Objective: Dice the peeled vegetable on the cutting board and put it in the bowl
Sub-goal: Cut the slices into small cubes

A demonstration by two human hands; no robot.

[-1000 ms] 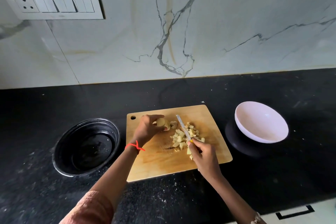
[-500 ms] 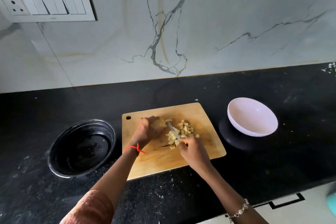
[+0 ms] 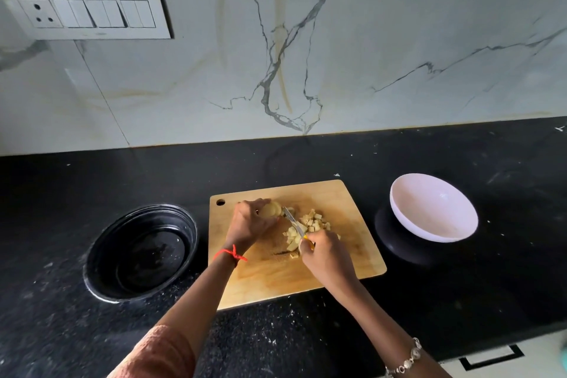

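Nearest, one salmon sleeve (image 3: 156, 353) covers the left forearm, and one beaded bracelet (image 3: 405, 360) circles the right wrist, both on the near side of the cutting board (image 3: 346, 258). The single wooden board lies flat on the black countertop (image 3: 276, 341), its one hanging hole in the far left corner.

Over the board's near middle, the right hand (image 3: 328, 258) is curled around the yellow handle of one knife (image 3: 292, 220). The blade slants away toward the far left of the board. One red thread (image 3: 231, 255) is tied around the left wrist at the board's left edge. Beyond it, the left hand (image 3: 250, 222) grips the one uncut chunk of peeled vegetable (image 3: 270, 209), fingers arched over it, on the board's far left part. The knife's tip meets that chunk on its right side.

Diced cubes (image 3: 313, 221) lie in one loose heap at the board's centre, just right of the blade; they are too small and crowded to count.

Two bowls flank the board. One black bowl (image 3: 141, 253) stands just off its left edge, and one white bowl (image 3: 432, 207) sits tilted off its right edge with no pieces in it.

Behind the board rises the veined marble wall (image 3: 399, 24), bearing one switch plate (image 3: 86, 11) to the far left with one socket and three pairs of switches.
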